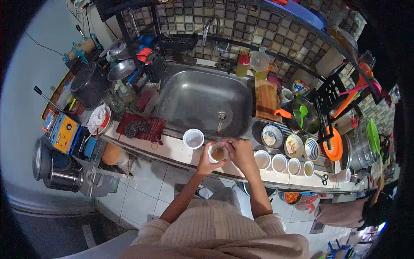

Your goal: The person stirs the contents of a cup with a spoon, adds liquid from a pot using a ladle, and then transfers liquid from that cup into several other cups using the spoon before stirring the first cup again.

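Observation:
My left hand (208,165) is wrapped around a small white plastic cup (211,159) with brownish contents, held just over the counter's front edge. Bent fingers of my right hand (239,154) meet at the cup's right rim; whether they grip the rim or something small, I cannot make out. Behind my left hand, a second white cup (193,139) stands on the counter, apart from it. To the right of my right hand, several filled white cups (279,163) stand in a row. Behind these are a blue-and-white bowl (272,136) and other small bowls.
A steel sink (189,93) lies ahead, with a dark red cloth (153,131) at its left front. A wooden board (266,100) and a pot (311,121) with a green spoon stand right. Scissors (322,178) lie near the front edge. Another person (345,212) is at far right.

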Demonstrator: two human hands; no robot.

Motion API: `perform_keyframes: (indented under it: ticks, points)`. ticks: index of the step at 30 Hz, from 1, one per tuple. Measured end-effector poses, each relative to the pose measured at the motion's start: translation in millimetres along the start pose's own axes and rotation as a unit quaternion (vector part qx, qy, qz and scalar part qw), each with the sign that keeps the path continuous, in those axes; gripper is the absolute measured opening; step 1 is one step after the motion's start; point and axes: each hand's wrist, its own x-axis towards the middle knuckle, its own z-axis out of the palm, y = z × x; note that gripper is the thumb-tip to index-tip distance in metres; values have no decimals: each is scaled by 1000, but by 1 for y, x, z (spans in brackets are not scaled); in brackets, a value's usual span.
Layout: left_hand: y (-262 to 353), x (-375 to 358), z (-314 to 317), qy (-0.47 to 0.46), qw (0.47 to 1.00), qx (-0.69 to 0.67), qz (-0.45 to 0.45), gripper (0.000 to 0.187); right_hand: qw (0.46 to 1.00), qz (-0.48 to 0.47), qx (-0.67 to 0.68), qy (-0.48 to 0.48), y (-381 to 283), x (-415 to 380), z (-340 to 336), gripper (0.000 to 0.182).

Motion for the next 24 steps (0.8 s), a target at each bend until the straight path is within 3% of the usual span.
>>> perform_keyframes:
  ticks: [4, 8, 12, 14, 17, 20, 24]
  points:
    - [-7, 5, -2, -17, 999, -38, -4, 78, 996, -56, 55, -34, 0, -2, -3, 12]
    - [0, 5, -4, -21, 1000, 5, 0, 78, 998, -10, -31, -51, 11, -2, -14, 12]
    - [-5, 4, -4, -24, 1000, 12, 14, 77, 999, -6, -14, -38, 5, 5, -12, 12]
    - [-15, 2, -4, -27, 1000, 7, 11, 76, 991, -124, -7, -43, 12, 2, -1, 12]
    - [-22, 2, -2, -30, 999, -15, 16, 77, 991, -73, 49, -100, 17, 0, -5, 14]
    - [-35, 3, -3, -33, 999, 10, 42, 77, 993, -8, -9, -114, 17, -4, -15, 15]
    - [-24, 1, -1, -43, 999, -20, 6, 76, 993, -30, -46, -107, 13, -15, -16, 15]
